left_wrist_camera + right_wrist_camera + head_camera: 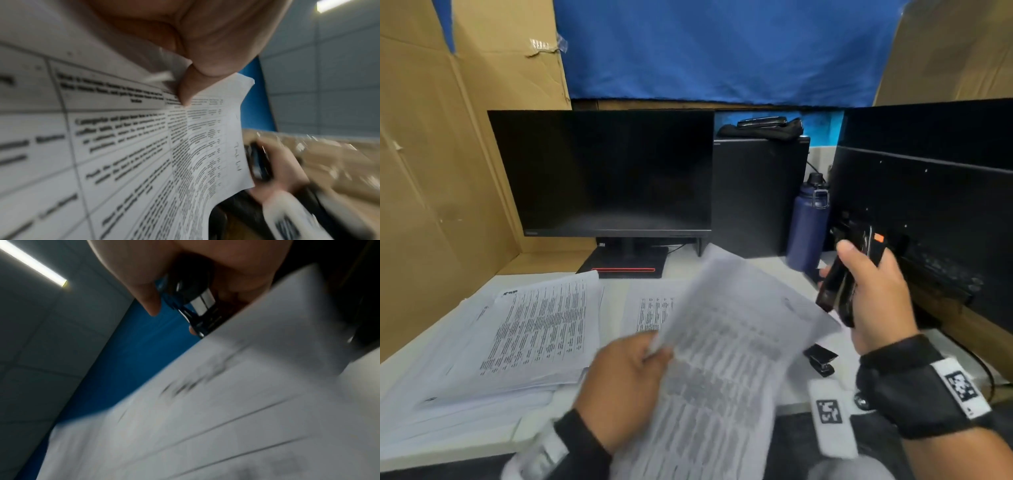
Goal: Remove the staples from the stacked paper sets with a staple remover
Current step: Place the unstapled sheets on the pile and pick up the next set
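My left hand [640, 359] pinches a stapled paper set [729, 342] by its left edge and holds it tilted above the desk; the thumb [185, 87] lies on the printed page [144, 146]. My right hand [873, 291] is raised to the right of that set and grips a long black stapler-like tool [849, 274] with an orange tab. Its chrome part [197, 305] shows just above the paper's edge [205, 418]. A small black clip-like object [822, 361], maybe a claw staple remover, lies on the desk below my right hand.
Stacks of printed paper [524, 339] cover the left of the white desk [804, 394]; another sheet [650, 308] lies mid-desk. Behind stand a dark monitor [606, 171], a black tower [756, 195] and a blue bottle [808, 226]. Cardboard walls the left, a black panel [928, 192] the right.
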{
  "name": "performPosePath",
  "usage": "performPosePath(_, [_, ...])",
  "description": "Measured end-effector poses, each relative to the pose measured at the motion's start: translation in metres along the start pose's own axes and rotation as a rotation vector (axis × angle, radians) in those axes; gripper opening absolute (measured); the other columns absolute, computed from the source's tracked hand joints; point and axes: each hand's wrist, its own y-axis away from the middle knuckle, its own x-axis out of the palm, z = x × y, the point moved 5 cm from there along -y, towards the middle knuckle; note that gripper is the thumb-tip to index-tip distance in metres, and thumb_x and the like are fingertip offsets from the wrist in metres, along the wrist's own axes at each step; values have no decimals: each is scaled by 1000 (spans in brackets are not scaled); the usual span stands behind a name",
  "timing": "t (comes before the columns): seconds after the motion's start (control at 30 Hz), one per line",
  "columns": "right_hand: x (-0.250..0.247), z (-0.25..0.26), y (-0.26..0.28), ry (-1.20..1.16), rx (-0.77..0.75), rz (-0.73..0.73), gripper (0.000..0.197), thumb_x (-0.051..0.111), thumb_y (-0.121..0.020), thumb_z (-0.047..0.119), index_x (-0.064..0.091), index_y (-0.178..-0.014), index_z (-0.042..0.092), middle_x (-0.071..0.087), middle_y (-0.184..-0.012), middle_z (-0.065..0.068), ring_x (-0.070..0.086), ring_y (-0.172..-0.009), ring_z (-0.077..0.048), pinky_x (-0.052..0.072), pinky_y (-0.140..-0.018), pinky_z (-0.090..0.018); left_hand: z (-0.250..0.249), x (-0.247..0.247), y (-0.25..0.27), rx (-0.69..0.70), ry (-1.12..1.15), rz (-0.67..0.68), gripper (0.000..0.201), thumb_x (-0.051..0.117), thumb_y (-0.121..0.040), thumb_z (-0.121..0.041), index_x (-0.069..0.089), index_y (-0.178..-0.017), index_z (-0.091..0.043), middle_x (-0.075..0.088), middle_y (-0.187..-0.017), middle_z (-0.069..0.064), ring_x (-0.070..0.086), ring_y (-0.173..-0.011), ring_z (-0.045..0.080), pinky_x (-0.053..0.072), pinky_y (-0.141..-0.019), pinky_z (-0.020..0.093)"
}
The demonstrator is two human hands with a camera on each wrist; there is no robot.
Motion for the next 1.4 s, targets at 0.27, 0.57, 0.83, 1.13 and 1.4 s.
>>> performPosePath(0.27, [-79,-70,-54,1038,297,244,23,73,-82,34,73,-91,13,73,-85,-10,69,-86,-32,51,-81,-38,36,-39,-99,-444,262,-116,17,68,-98,-23,73,-112,-15,78,-98,6,73,-90,28,60,-82,42])
performPosePath(0.57, [-84,-100,-47,1351,343,235,35,70,-77,47,67,-91,15,70,-78,-4,67,-75,-23,56,-81,-38,77,6,-164,-514,-232,78,40,51,-107,-19,58,-140,2,59,-146,18,55,-136,32,51,-96,25])
performPosePath(0.83, [-76,-103,-46,1289,352,345,27,65,-86,39,66,-106,21,69,-97,0,64,-89,-17,51,-80,-34,98,-1,-165,-460,-431,164,45,51,-95,-9,57,-139,-6,58,-143,13,61,-124,33,52,-101,34])
performPosePath(1.13, [-70,-113,-67,1142,84,292,95,45,-43,103,65,-107,36,66,-112,5,65,-98,-16,54,-92,-44,168,-129,-128,-473,-944,322,32,46,-101,-23,72,-117,-12,58,-100,-2,53,-92,18,46,-84,24])
performPosePath(1.4, [22,-65,17,968,-70,645,61,67,-50,76,59,-109,61,55,-117,36,62,-105,-6,48,-90,-28,209,-192,-99,-705,-975,280,44,70,-81,-61,66,-77,-18,63,-63,-8,57,-54,12,46,-59,20])
